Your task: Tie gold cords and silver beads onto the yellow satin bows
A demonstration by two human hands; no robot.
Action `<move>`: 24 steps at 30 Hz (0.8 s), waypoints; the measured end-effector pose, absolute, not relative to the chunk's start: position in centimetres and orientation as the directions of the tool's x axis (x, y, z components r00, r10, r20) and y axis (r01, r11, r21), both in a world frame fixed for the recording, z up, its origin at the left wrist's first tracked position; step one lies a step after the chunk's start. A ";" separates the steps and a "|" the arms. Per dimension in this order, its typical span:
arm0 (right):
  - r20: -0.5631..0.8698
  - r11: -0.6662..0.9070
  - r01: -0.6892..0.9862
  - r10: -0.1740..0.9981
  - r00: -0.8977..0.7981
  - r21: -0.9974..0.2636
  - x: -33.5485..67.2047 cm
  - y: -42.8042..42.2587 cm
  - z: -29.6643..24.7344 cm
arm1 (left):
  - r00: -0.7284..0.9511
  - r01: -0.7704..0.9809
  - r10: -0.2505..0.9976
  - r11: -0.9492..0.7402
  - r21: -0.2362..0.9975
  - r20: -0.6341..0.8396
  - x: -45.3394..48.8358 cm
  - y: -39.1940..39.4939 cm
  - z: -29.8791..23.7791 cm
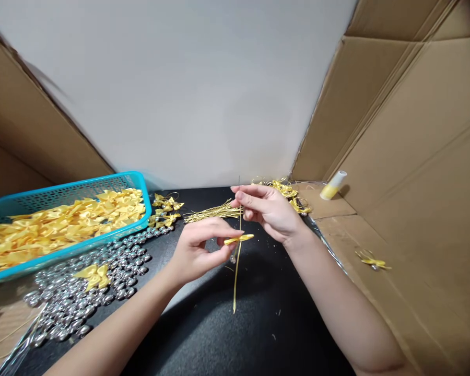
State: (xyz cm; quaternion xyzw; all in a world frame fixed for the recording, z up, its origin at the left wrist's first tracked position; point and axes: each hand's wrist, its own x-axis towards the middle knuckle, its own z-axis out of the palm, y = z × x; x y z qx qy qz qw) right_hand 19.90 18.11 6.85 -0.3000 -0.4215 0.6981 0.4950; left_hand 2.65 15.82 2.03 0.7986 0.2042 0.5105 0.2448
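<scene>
My left hand (pixel 203 248) pinches a small yellow ribbon bow (pixel 241 238) between thumb and fingertips, held in the air above the black work surface. Just above it, my right hand (pixel 268 209) is closed with its fingertips pressed on a thin needle (pixel 238 180) pointing upward. A gold cord (pixel 237 284) runs down past the bow, and its end hangs loose below. One small silver bead (pixel 233 258) shows right under the bow; whether it is on the cord I cannot tell. Behind my hands lies a bundle of gold cords (pixel 211 211).
A turquoise basket (pixel 141 193) full of yellow bows stands at left. Many silver beads (pixel 121 266) and a loose bow (pixel 94 277) lie before it. Finished-looking bow pieces (pixel 166 206) sit beside it. At right are a thread spool (pixel 332 185) and a bow with cord (pixel 372 261) on cardboard.
</scene>
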 end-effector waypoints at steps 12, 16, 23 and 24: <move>-0.022 -0.180 -0.476 0.948 -0.318 -0.861 19.8 18.7 6.2 | 0.528 0.076 0.549 -0.791 0.608 0.648 2.1 16.3 1.7; -0.023 -0.147 -0.503 0.969 -0.244 -0.852 20.2 19.3 6.3 | 0.577 0.094 0.584 -0.742 0.664 0.571 2.3 16.5 1.0; -0.035 -0.098 -0.547 0.992 -0.124 -0.831 21.5 21.2 5.9 | 0.654 0.139 0.676 -0.549 0.824 0.340 3.0 16.5 -0.5; -0.033 -0.090 -0.551 0.993 -0.112 -0.829 21.7 21.5 5.6 | 0.662 0.145 0.683 -0.520 0.842 0.308 3.1 16.5 -0.6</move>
